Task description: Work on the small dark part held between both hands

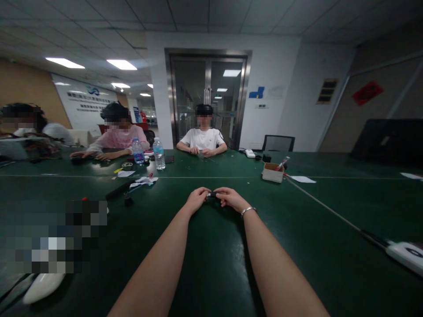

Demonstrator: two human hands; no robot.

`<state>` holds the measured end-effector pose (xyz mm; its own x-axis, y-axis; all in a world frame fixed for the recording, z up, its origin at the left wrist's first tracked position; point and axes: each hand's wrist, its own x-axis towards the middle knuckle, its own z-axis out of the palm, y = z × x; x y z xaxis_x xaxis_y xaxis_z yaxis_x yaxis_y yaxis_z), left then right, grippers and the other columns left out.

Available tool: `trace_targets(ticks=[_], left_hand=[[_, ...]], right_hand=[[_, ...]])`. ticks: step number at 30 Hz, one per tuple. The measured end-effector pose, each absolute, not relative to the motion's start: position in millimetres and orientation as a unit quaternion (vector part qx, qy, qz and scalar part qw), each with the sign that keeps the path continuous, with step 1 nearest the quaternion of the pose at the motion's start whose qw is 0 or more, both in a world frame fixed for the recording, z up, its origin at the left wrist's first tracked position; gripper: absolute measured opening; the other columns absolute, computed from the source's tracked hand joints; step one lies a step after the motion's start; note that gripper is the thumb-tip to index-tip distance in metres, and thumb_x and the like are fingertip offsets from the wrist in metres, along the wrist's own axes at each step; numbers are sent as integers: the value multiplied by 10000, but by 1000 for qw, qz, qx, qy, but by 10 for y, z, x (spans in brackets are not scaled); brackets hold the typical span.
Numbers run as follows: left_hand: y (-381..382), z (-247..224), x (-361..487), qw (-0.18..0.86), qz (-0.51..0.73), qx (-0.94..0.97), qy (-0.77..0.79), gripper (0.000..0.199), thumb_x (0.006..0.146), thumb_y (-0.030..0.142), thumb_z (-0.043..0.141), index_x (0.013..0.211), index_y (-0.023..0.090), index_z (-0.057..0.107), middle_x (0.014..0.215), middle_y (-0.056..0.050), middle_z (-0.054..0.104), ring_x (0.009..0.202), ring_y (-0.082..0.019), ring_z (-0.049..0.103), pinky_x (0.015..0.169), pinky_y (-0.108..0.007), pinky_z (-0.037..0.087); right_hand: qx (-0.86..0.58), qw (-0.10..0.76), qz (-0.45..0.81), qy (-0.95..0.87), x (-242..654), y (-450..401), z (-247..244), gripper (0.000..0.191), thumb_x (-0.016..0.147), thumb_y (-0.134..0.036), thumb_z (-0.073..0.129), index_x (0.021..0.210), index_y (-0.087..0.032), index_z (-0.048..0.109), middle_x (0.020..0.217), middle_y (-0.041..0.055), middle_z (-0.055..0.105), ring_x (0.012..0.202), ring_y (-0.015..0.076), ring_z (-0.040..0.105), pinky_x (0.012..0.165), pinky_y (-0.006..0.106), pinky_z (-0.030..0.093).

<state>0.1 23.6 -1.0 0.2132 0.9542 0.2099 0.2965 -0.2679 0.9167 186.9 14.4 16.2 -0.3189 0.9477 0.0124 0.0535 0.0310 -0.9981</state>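
Note:
Between my two hands is a small black object with a light, metallic-looking end at its left. My left hand pinches the light end with its fingertips. From the other side my right hand, with a silver bracelet at the wrist, grips the black part. Both hands are just above or on the green table; whether they touch it I cannot tell. The object is too small to name exactly, and fingers hide part of it.
A small box with a tool in it stands beyond my right hand. Two bottles, papers and dark tools lie to the left. A cable runs to a white power strip at right. Several people sit around the table.

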Motion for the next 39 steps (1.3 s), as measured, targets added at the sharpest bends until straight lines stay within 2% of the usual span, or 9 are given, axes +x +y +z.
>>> trace_targets(ticks=[11, 21, 24, 28, 32, 36, 39], left_hand=[[233, -8, 14, 387, 423, 674, 466, 326, 801, 351, 448, 967, 156, 650, 680, -17, 577, 599, -112, 506, 542, -214, 382], [175, 36, 30, 396, 428, 677, 449, 309, 790, 338, 487, 988, 151, 632, 760, -32, 595, 646, -112, 523, 562, -208, 402], [164, 44, 27, 394, 421, 680, 453, 328, 806, 356, 466, 991, 141, 631, 723, -31, 590, 603, -108, 506, 547, -211, 395], [154, 48, 24, 374, 422, 694, 448, 299, 758, 289, 535, 1004, 149, 629, 797, -45, 617, 651, -113, 529, 570, -207, 399], [174, 36, 21, 387, 419, 682, 458, 327, 812, 364, 461, 986, 142, 626, 719, -32, 597, 583, -106, 506, 540, -213, 391], [203, 18, 17, 379, 425, 684, 456, 324, 794, 375, 495, 990, 154, 628, 767, -35, 611, 602, -103, 514, 547, -209, 394], [207, 11, 17, 379, 423, 687, 453, 350, 822, 408, 444, 981, 157, 629, 719, -24, 600, 578, -103, 506, 528, -210, 386]], right_hand=[[-414, 412, 560, -587, 1871, 155, 139, 228, 750, -134, 651, 978, -133, 631, 596, -36, 539, 453, 37, 479, 425, 150, 486], [-411, 409, 557, -594, 1878, 168, 123, 238, 758, -130, 634, 996, -126, 623, 589, -38, 531, 460, 41, 481, 434, 153, 486], [-411, 411, 554, -596, 1873, 166, 122, 236, 754, -141, 644, 989, -126, 628, 588, -36, 538, 453, 41, 477, 429, 154, 482], [-415, 410, 552, -596, 1870, 164, 130, 224, 753, -137, 640, 977, -129, 635, 615, -27, 557, 451, 36, 477, 428, 152, 487], [-414, 409, 556, -594, 1873, 170, 131, 232, 753, -144, 643, 984, -132, 634, 600, -30, 551, 452, 38, 482, 429, 151, 489], [-415, 410, 557, -590, 1875, 171, 132, 231, 749, -150, 652, 978, -135, 634, 603, -29, 555, 452, 38, 484, 426, 150, 488], [-415, 412, 558, -589, 1875, 161, 139, 229, 746, -149, 656, 974, -136, 638, 628, -21, 567, 462, 37, 492, 433, 151, 494]])
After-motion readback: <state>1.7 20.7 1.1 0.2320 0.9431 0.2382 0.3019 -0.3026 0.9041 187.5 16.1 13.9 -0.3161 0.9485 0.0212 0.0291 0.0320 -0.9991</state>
